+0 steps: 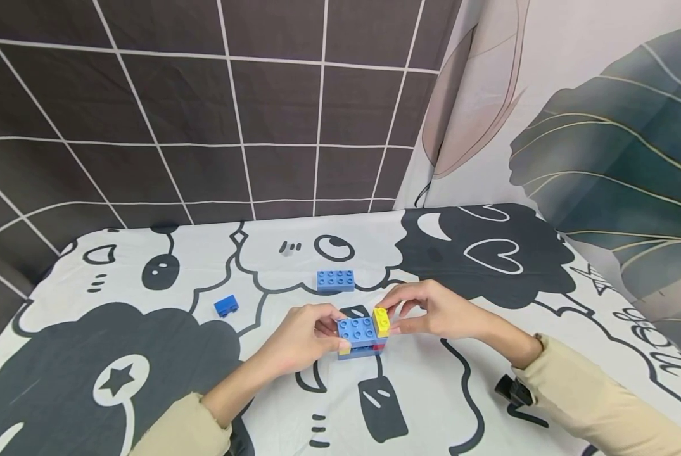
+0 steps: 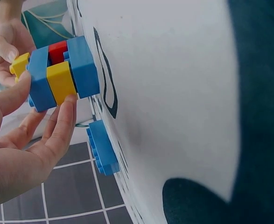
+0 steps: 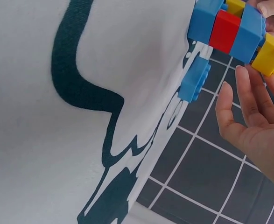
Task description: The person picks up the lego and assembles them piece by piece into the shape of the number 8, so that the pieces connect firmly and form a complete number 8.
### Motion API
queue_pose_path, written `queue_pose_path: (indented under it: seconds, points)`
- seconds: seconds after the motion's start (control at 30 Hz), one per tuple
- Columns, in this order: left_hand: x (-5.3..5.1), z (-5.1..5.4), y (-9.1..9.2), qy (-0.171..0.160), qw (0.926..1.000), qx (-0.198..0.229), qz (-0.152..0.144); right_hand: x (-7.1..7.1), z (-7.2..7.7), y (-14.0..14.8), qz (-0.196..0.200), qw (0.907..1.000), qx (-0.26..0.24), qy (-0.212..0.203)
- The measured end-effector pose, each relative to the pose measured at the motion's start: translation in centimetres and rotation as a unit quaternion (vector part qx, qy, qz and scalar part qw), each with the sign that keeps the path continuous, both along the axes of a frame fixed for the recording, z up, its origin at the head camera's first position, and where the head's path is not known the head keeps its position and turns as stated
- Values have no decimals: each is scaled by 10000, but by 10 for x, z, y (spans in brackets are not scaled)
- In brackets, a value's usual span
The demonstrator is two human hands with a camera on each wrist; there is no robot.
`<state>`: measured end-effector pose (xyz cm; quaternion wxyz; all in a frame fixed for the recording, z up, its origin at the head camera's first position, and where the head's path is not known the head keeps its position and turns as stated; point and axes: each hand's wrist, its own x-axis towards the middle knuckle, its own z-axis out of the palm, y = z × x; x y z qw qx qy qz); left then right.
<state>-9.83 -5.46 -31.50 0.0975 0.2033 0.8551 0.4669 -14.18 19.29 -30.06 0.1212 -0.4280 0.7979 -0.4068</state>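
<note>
A small stack stands on the cloth in front of the person: a blue lower brick (image 2: 84,67), a red brick (image 3: 225,31) and a yellow brick (image 2: 61,84) side by side on it, and a blue upper brick (image 1: 356,329) across them. The left hand (image 1: 305,339) grips the stack's left side, thumb on the upper brick and fingertips by the middle yellow one. At the right end of the top, the right hand (image 1: 434,310) pinches a small yellow brick (image 1: 381,322), which looks slightly tilted in the right wrist view; whether it is fully seated I cannot tell.
A blue eight-stud brick (image 1: 335,281) lies just behind the stack. Farther left is a small darker blue brick (image 1: 226,306). A patterned black and white cloth (image 1: 283,253) covers the surface, with a dark grid-patterned cloth (image 1: 277,107) behind it. A black object (image 1: 514,390) shows beside the right sleeve.
</note>
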Motion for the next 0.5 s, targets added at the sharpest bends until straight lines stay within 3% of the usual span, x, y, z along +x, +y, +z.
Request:
queue_pose_path:
  seconds: [0.5]
  points:
    - [0, 0, 0, 2, 10000, -24, -11, 2, 2, -2, 49, 9992, 58, 380]
